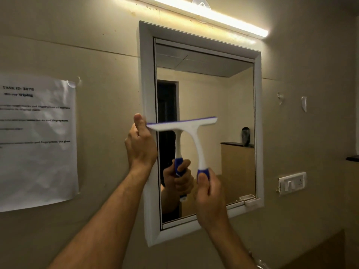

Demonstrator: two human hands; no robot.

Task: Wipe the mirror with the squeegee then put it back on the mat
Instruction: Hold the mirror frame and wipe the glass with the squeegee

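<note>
With the right hand (208, 193) clamped on the blue grip of the white plastic squeegee (186, 126), blade across the white-framed wall mirror (223, 105) toward nine o'clock, and left-hand fingers (140, 121) pinching the frame, uneven pressure could leave streaks.

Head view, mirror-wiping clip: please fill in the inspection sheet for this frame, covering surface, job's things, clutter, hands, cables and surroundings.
Surface: white-framed rectangular wall mirror on a beige wall; the glass reflects a ceiling, a dark doorway and a shelf.
Job's things: white plastic squeegee with blue blade edge and blue grip, blade roughly level against the glass at mid-height; the mat is not in view.
Clutter: small white catch at the mirror frame's lower right corner.
Hands: right hand closed on the squeegee's grip; left hand clasps the frame's left edge.
Cables: nothing seen.
Surroundings: printed paper sheet taped left of the mirror, lit tube light above, white switch plate to the right.
</note>
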